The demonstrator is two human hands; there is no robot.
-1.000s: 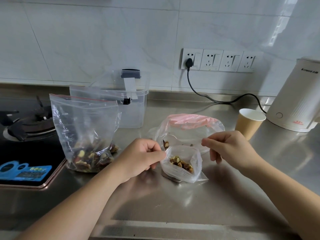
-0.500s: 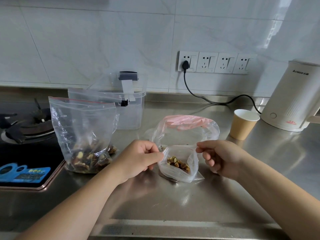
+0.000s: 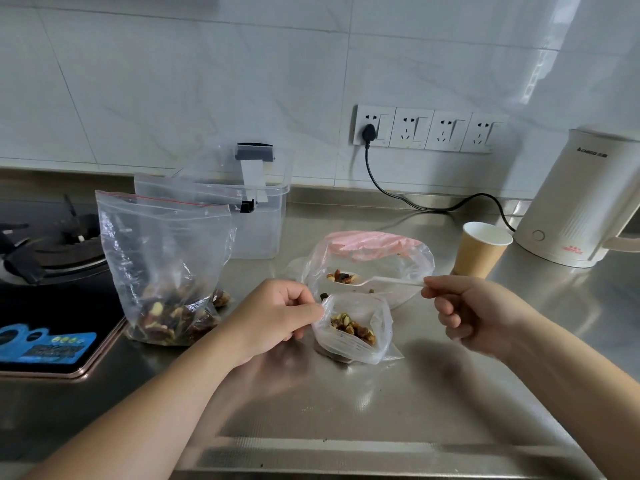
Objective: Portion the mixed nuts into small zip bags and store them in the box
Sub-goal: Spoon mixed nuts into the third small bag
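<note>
One small bag (image 3: 351, 332) partly filled, pinched open by my left hand (image 3: 277, 315); my right hand (image 3: 474, 311) holds a loaded spoon (image 3: 367, 280). Box (image 3: 258, 216) looks empty.

Count of items on the surface (image 3: 398, 403):

One large zip bag (image 3: 162, 258) of mixed nuts. One small zip bag (image 3: 353, 336), part-filled. One plastic bag (image 3: 374, 258) with pink edge. One white plastic spoon (image 3: 377, 280), loaded. One clear storage box (image 3: 256, 216). One paper cup (image 3: 479, 251). One white kettle (image 3: 581, 199). Four wall sockets (image 3: 429, 129), one black plug (image 3: 369, 131) inserted. One gas hob (image 3: 45, 271). Two hands: left hand (image 3: 273, 317), right hand (image 3: 478, 310).
</note>
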